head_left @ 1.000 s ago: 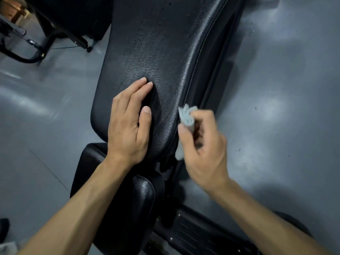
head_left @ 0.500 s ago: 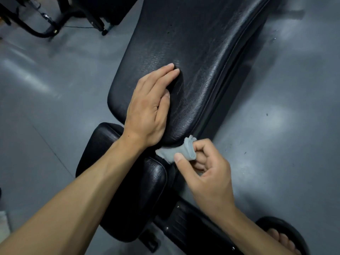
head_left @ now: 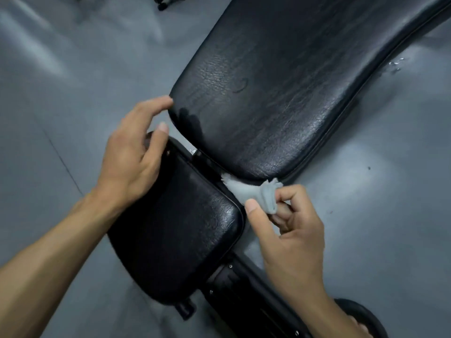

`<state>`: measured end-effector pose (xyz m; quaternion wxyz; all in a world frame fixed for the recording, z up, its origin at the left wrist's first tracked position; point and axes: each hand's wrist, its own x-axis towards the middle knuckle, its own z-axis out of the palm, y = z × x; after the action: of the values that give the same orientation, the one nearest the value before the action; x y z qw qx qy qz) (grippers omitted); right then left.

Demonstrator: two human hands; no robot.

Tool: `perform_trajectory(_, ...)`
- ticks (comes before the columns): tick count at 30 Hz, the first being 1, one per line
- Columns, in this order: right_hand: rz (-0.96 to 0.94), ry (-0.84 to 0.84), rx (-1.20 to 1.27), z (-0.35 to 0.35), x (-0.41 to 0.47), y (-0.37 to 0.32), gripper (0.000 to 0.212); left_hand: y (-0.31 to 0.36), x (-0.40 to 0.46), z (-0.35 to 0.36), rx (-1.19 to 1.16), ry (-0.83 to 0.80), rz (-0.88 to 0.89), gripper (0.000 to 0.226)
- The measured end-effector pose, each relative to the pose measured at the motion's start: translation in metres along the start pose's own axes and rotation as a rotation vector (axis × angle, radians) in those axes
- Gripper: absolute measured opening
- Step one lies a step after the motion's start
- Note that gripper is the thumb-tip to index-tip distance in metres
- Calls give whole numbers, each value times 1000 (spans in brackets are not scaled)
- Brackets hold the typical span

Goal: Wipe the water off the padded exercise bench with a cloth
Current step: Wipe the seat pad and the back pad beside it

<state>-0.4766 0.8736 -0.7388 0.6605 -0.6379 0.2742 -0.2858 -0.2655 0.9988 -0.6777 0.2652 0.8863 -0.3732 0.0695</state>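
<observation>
since half a second ago the left hand [head_left: 131, 152] has been lifted off the back pad [head_left: 268, 98]; it is now held at the pad's 8 o'clock corner, fingers [head_left: 156, 104] loosely curled and slightly spread, nothing gripped, the index tip at the pad's edge and the thumb over the seat pad [head_left: 175, 230]. whether the tip touches the pad cannot be told. a dark hand-shaped mark [head_left: 190, 118] is left on the pad where the palm lay.

the cloth [head_left: 251, 193], small and pale grey, is pinched between thumb and curled fingers of the right hand [head_left: 290, 230]. it has been carried further under the back pad's lower edge, at 6 o'clock of that pad, its free end reaching into the gap between the two pads.

the view has shifted, so the bench sits more to 1 o'clock. water drops [head_left: 396, 65] are seen on the grey floor [head_left: 61, 93] at 2 o'clock. a sandalled foot [head_left: 361, 323] is seen at 5 o'clock.
</observation>
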Motion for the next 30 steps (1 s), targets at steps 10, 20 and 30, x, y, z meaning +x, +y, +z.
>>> perform_trajectory(10,-161,-117,-237,4,44,-68,24,-30,-20,19,6,92,-238,44)
perform_trajectory(20,224,-315,-203,20,120,-143,27,-30,-10,13,27,-31,-375,52)
perform_trajectory(30,449,-273,-250,36,178,-196,24,-25,5,3,70,-194,-383,56)
